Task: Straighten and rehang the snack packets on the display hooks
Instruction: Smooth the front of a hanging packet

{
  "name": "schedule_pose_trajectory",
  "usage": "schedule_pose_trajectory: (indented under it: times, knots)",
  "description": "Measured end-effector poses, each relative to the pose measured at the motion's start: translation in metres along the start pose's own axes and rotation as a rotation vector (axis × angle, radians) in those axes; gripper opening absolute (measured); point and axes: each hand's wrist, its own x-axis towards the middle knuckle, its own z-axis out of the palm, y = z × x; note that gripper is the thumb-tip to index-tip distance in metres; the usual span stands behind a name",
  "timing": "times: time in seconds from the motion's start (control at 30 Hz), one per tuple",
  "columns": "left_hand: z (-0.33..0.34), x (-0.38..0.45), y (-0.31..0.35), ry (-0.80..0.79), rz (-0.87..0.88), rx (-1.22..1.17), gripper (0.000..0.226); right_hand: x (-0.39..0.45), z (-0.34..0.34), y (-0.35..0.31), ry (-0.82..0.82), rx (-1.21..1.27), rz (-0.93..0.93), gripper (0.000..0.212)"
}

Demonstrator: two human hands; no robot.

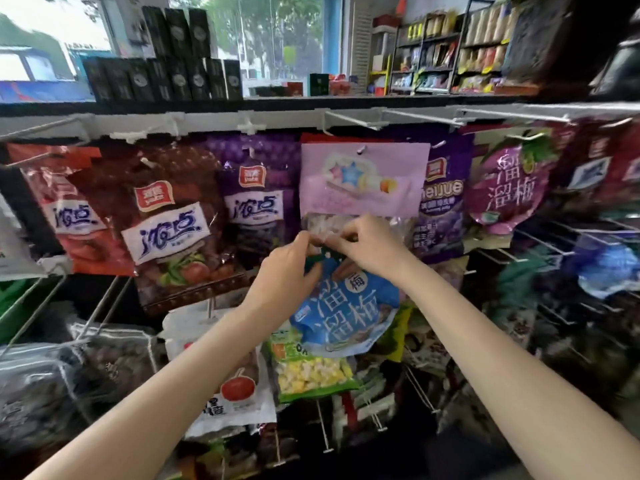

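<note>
White wire display hooks (349,118) carry hanging snack packets (363,178).

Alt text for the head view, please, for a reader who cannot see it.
Both hands, left hand and right hand, pinch the top edge of a blue snack packet just below a pink packet hanging on a crowded shop rack of white display hooks.

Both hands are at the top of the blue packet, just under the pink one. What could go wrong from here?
1. Both hands, left hand and right hand, pinch the top of the blue packet; the hook there is hidden, so the hole may miss it and the packet may drop.
2. The fingers sit against the clear bottom of the pink packet, so lifting may push it askew.
3. The green packet below could get knocked.
</note>
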Motion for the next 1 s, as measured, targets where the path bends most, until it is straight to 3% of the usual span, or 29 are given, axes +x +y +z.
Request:
schedule_pose_trajectory:
  times: [0.13,0.2,0.33,0.53,0.7,1.0]
  knots:
    - [0.03,0.015,0.022,-0.146,-0.124,-0.181,0.012,-0.021,-0.018,0.038,-0.038,0.02,0.015,0.048]
    - [0.05,0.024,0.037,-0.25,-0.156,-0.234,0.008,-0.031,-0.031,0.062,-0.085,0.062,0.081,0.038]
    - [0.1,0.04,0.073,-0.346,-0.126,-0.189,0.02,-0.048,-0.069,0.114,-0.188,0.061,0.109,0.013]
    - [0.196,0.059,0.158,-0.401,-0.2,-0.238,0.02,-0.079,-0.133,0.221,-0.264,0.14,0.197,0.007]
    - [0.265,0.061,0.22,-0.57,-0.193,-0.209,0.018,-0.116,-0.167,0.305,-0.369,0.426,0.427,0.009]
    - [0.307,0.07,0.253,-0.532,-0.204,-0.144,0.016,-0.131,-0.183,0.367,-0.331,0.617,0.405,0.006]
